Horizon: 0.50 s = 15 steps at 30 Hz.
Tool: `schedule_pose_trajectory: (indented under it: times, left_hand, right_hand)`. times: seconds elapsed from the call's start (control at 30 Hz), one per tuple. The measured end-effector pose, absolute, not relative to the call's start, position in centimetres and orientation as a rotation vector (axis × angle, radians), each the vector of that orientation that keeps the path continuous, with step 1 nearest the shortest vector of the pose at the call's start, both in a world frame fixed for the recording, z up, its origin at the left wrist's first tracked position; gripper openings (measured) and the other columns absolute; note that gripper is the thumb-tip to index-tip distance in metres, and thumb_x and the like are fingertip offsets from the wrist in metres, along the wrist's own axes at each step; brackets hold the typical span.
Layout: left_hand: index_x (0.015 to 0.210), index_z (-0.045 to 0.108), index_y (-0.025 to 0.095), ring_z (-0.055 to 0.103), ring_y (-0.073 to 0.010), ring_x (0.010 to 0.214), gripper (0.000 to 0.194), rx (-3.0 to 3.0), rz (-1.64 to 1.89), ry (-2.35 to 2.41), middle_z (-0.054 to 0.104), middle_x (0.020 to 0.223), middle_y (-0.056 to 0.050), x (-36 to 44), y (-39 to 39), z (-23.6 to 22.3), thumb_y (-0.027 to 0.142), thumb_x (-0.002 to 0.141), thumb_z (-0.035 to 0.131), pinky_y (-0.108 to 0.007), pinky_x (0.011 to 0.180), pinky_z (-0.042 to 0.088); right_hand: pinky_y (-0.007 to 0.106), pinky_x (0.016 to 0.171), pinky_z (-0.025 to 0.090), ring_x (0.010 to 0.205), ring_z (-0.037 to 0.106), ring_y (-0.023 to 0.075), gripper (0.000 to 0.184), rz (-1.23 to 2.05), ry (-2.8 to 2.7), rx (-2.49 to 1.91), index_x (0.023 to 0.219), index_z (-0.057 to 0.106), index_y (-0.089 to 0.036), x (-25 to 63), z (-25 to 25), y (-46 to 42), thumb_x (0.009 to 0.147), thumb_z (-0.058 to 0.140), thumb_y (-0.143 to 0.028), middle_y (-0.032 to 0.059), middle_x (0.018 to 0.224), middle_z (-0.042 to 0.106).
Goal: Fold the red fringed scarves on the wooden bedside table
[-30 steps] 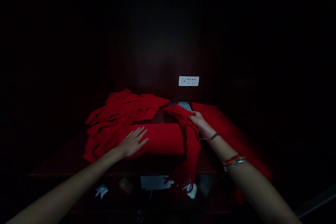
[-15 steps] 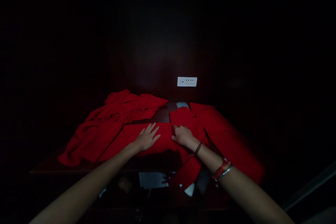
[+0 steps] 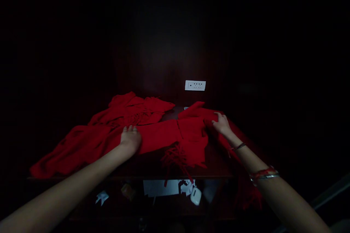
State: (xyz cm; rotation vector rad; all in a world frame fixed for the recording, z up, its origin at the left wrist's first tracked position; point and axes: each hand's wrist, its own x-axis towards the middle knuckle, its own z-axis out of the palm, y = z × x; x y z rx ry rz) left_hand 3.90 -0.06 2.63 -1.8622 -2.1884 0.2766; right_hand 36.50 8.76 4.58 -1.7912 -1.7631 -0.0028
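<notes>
A red fringed scarf (image 3: pixel 158 134) stretches across a dark tabletop, its right end folded over and its fringe hanging past the front edge. My left hand (image 3: pixel 130 140) lies on its left part, fingers bent down and close together on the fabric. To the right, my right hand (image 3: pixel 222 124) pinches another stretch of red fabric (image 3: pixel 201 112) between thumb and fingers. That fabric runs off to the right into the dark, so I cannot tell where it ends. Behind my left hand lies a rumpled heap of red fringed cloth (image 3: pixel 128 109).
A white socket plate (image 3: pixel 195 85) is on the dark wall. Below the tabletop, a shelf holds a pale sheet (image 3: pixel 161 188), crumpled white paper (image 3: pixel 187 187), a white rounded case (image 3: pixel 195 196), another white scrap (image 3: pixel 102 197) and a brownish item (image 3: pixel 128 191). Most surroundings are dark.
My left hand has slid left and its spread fingers have bent; the cloth beneath has shifted left. My right hand has moved right and up, and the folded end now lies across the scarf's right part.
</notes>
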Motion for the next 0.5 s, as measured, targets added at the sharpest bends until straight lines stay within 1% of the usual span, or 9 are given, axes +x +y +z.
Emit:
schedule_pose_trajectory:
  times: [0.07,0.1,0.17,0.2,0.23,0.3,0.37,0.43,0.5]
  left_hand:
    - [0.114,0.045,0.008,0.033,-0.0231,0.113,0.041,-2.088,0.041,-1.997,0.038,0.123,-0.013,7.4,0.9,2.9,0.019,0.08,0.026,-0.036,0.089,0.027]
    - [0.116,0.042,0.01,0.031,-0.0222,0.114,0.042,-2.176,-0.063,-1.918,0.035,0.125,-0.012,8.8,1.6,2.7,0.027,0.081,0.025,-0.035,0.089,0.027]
    - [0.123,0.032,0.011,0.021,-0.0209,0.119,0.049,-2.289,-0.21,-1.793,0.023,0.131,-0.009,10.5,3.4,1.7,0.036,0.082,0.023,-0.034,0.093,0.021]
    - [0.125,0.026,0.012,0.016,-0.0205,0.12,0.052,-2.339,-0.237,-1.793,0.018,0.133,-0.008,10.9,4.3,0.9,0.04,0.082,0.022,-0.035,0.094,0.019]
    - [0.127,0.021,0.013,0.013,-0.0202,0.121,0.054,-2.392,-0.225,-1.828,0.015,0.134,-0.008,10.9,5.0,0.1,0.043,0.082,0.02,-0.035,0.095,0.018]
    - [0.128,0.018,0.015,0.012,-0.02,0.121,0.057,-2.473,-0.141,-1.925,0.015,0.134,-0.007,10.2,6.1,-1.5,0.048,0.081,0.016,-0.038,0.095,0.016]
    - [0.128,0.017,0.017,0.011,-0.0192,0.121,0.058,-2.519,-0.082,-1.945,0.014,0.134,-0.006,8.9,6.3,-2.4,0.05,0.081,0.013,-0.038,0.095,0.014]
    - [0.128,0.017,0.018,0.01,-0.0181,0.122,0.058,-2.542,-0.067,-1.911,0.012,0.134,-0.005,7.3,5.9,-2.8,0.051,0.08,0.013,-0.037,0.096,0.014]
    - [0.128,0.016,0.018,0.01,-0.0175,0.122,0.058,-2.549,-0.045,-1.895,0.012,0.134,-0.004,5.3,4.9,-2.6,0.05,0.081,0.013,-0.035,0.096,0.014]
  right_hand:
    - [0.027,0.082,0.034,0.098,0.044,0.019,0.046,-0.033,-1.93,-1.665,0.115,0.039,-0.012,34.2,4.1,7.7,0.071,0.043,-0.024,0.0125,0.109,0.045]
    - [0.027,0.082,0.033,0.099,0.043,0.0194,0.046,-0.009,-2.029,-1.623,0.115,0.039,-0.013,32.8,3.8,7.2,0.072,0.043,-0.029,0.0121,0.11,0.045]
    - [0.029,0.08,0.035,0.099,0.044,0.0208,0.053,0.054,-2.156,-1.602,0.117,0.036,-0.013,29.9,2.9,6.4,0.072,0.043,-0.041,0.013,0.11,0.045]
    - [0.031,0.079,0.036,0.099,0.044,0.0221,0.056,0.062,-2.211,-1.612,0.117,0.036,-0.013,28.6,2.4,6.1,0.07,0.044,-0.044,0.014,0.11,0.045]
    - [0.032,0.077,0.037,0.098,0.046,0.0231,0.057,0.069,-2.275,-1.635,0.116,0.038,-0.014,27.4,1.9,6.0,0.068,0.048,-0.043,0.0144,0.109,0.047]
    - [0.031,0.074,0.038,0.094,0.049,0.0229,0.04,0.079,-2.325,-1.705,0.105,0.048,-0.014,26.0,1.1,6.2,0.069,0.049,-0.031,0.0145,0.101,0.053]
    - [0.028,0.071,0.039,0.088,0.052,0.0208,0.025,0.089,-2.296,-1.74,0.091,0.056,-0.013,25.8,1.0,7.0,0.07,0.044,-0.017,0.0133,0.091,0.058]
    - [0.024,0.068,0.04,0.083,0.055,0.018,0.026,0.094,-2.225,-1.732,0.087,0.058,-0.013,27.2,1.7,8.3,0.071,0.038,-0.011,0.0114,0.087,0.06]
    - [0.021,0.066,0.04,0.081,0.055,0.0147,0.034,0.095,-2.084,-1.733,0.096,0.055,-0.014,30.2,2.9,9.7,0.072,0.031,-0.01,0.0087,0.089,0.06]
